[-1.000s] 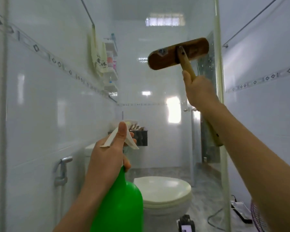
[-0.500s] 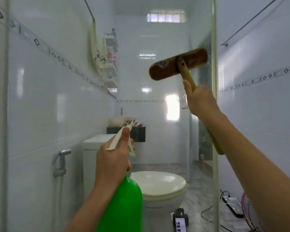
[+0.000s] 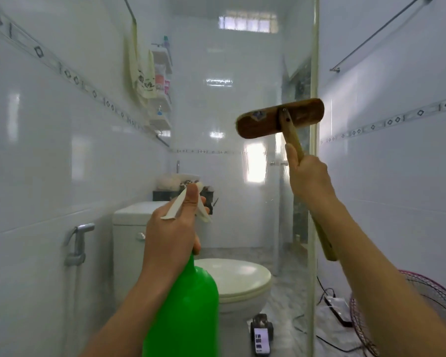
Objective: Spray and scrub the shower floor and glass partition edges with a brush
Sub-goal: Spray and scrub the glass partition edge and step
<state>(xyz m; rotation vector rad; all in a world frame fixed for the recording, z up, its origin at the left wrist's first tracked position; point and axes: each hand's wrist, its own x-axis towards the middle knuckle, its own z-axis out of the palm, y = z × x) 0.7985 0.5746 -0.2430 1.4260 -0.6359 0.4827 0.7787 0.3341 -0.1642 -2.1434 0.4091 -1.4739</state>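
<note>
1. Wooden brush: rigid, likely light. Clamped by right hand high on handle, just under head. Held up at glass partition edge; cannot tell contact.
2. Green plastic spray bottle: probably heavy if full, slick when wet. Gripped at neck by left hand, in front of toilet.
3. Hold near head for scrubbing pressure; go easy against fragile glass.

Toilet, towel, wall shelves, fan.
</note>
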